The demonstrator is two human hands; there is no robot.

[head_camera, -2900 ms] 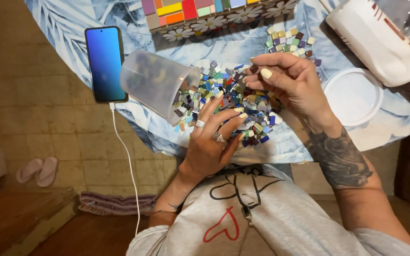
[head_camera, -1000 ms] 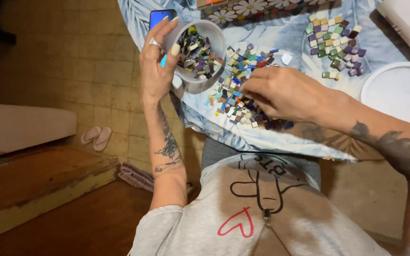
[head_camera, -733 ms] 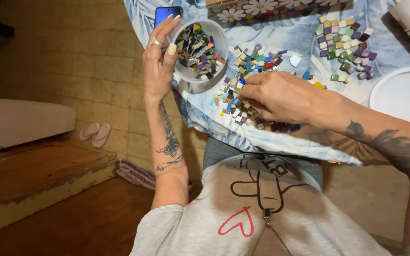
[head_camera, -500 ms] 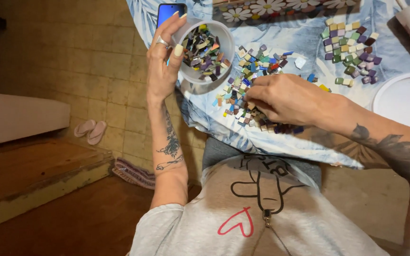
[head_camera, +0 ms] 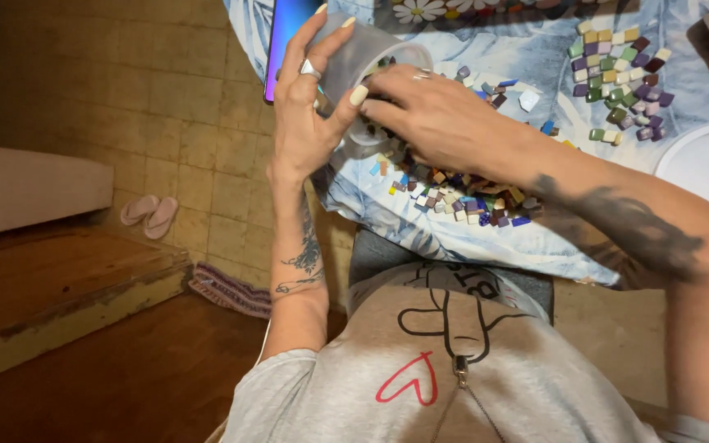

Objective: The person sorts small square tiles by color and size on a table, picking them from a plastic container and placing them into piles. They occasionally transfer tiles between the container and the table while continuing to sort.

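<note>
Translucent plastic cup point(head_camera: 363, 61) tipped, left hand point(head_camera: 309, 123) clamped around it; right hand point(head_camera: 445, 115) fingers bunched at rim over small square glossy tiles point(head_camera: 461, 197); phone point(head_camera: 287, 33) behind.

We see the cup point(head_camera: 363, 57) tipped on the tabletop point(head_camera: 486, 238), phone point(head_camera: 289, 33) behind it, loose tiles point(head_camera: 461, 201) before it, sorted tiles point(head_camera: 621, 82) right.

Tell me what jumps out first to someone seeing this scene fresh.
At top centre, the left hand grips a tipped translucent plastic cup while the right hand reaches at its mouth. Below them lies a loose heap of small multicoloured mosaic tiles on the blue-patterned tablecloth.
</note>
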